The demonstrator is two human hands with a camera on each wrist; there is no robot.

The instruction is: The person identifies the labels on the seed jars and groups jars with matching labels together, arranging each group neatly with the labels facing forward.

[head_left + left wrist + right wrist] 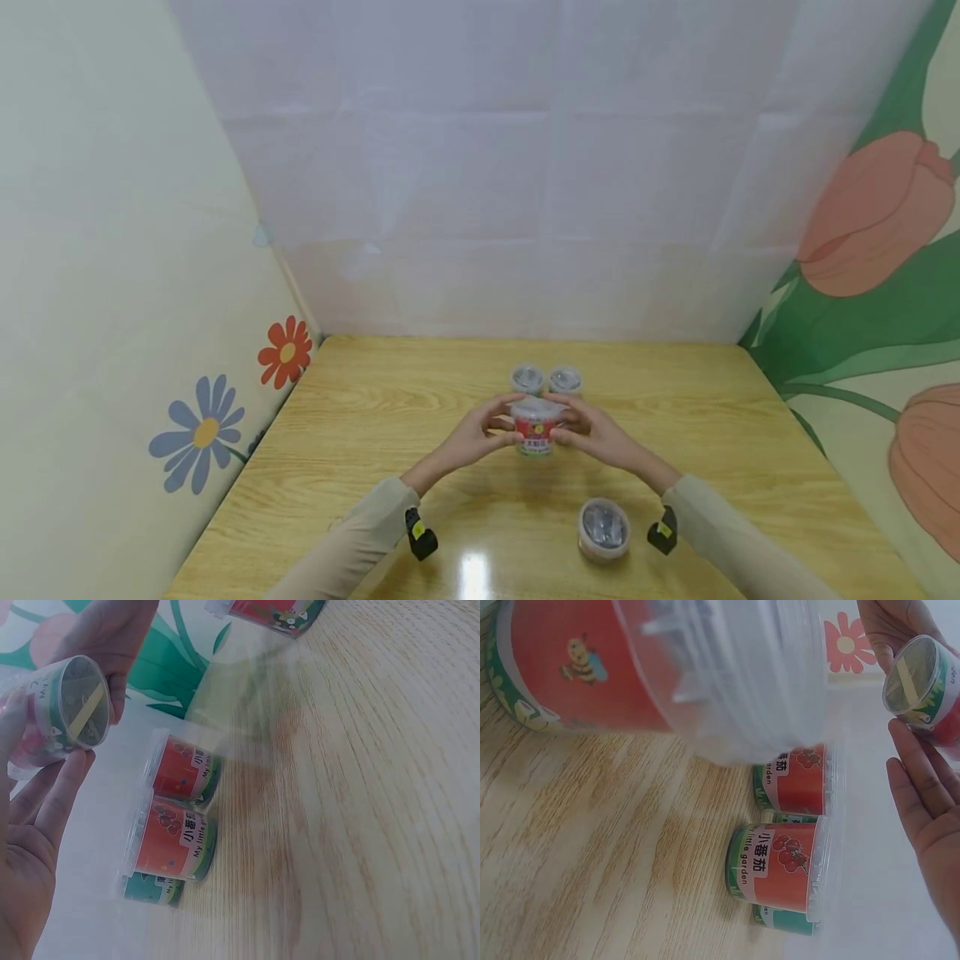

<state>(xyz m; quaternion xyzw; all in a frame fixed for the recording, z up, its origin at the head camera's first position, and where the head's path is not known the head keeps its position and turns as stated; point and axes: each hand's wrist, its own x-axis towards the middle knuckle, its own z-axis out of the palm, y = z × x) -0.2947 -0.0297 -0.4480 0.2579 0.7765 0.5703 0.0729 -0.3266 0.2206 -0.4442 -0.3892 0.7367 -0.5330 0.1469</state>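
Observation:
Both hands hold one clear-lidded plastic cup (534,433) with a red printed label, raised over the table. My left hand (476,435) grips its left side and my right hand (597,435) its right side, thumbs on the near face and fingers around toward the lid. In the left wrist view the cup (49,712) shows its clear base, with a pale flat stick visible inside. Nearer me, a second lidded cup (602,531) stands on the table by my right forearm; its label with a bee (585,661) fills the right wrist view's upper left.
Beyond the hands, lidded cups (527,379) stand together on the wooden table (390,392). The wrist views show two with red tomato labels (174,836) and teal ones (786,919) behind. A white sheet (480,183) hangs at the back; flowered walls flank both sides.

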